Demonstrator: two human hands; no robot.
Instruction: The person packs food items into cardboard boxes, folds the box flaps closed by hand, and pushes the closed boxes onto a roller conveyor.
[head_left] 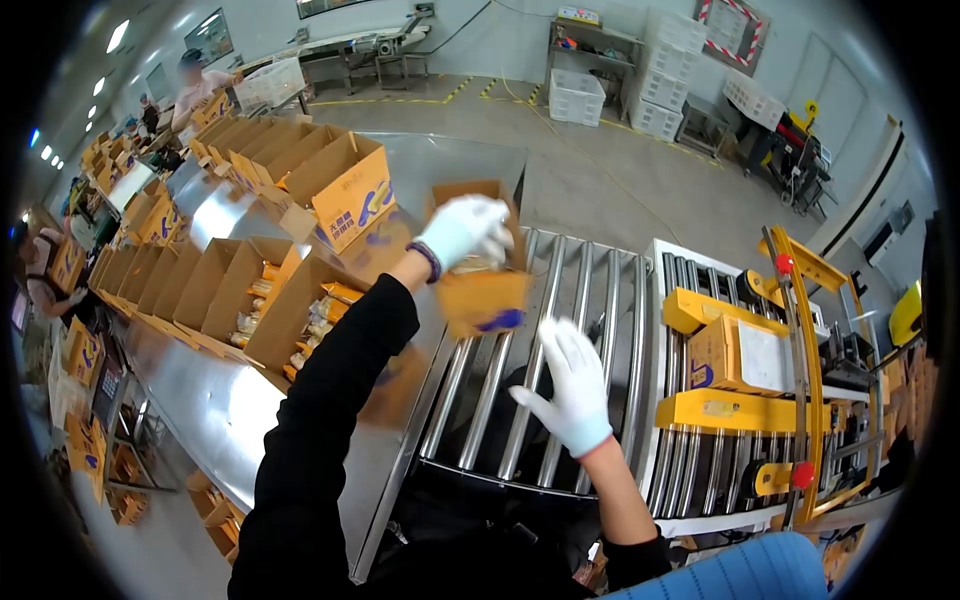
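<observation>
My left hand, in a white glove, reaches over the left wall of an open cardboard box. Its fingers bend down into the box and look closed on it, though the motion blur hides the exact grip. The box straddles the metal table's edge and the rollers, itself smeared by motion; its contents are mostly hidden by my hand. My right hand, also white-gloved, hovers above the roller conveyor with fingers stretched and thumb apart. It holds nothing and is nearer me than the box.
Rows of open cardboard boxes stand on the metal table; some nearer boxes contain orange-and-clear packets. At right, a closed box sits between the yellow guides of a machine. Other people work at far left.
</observation>
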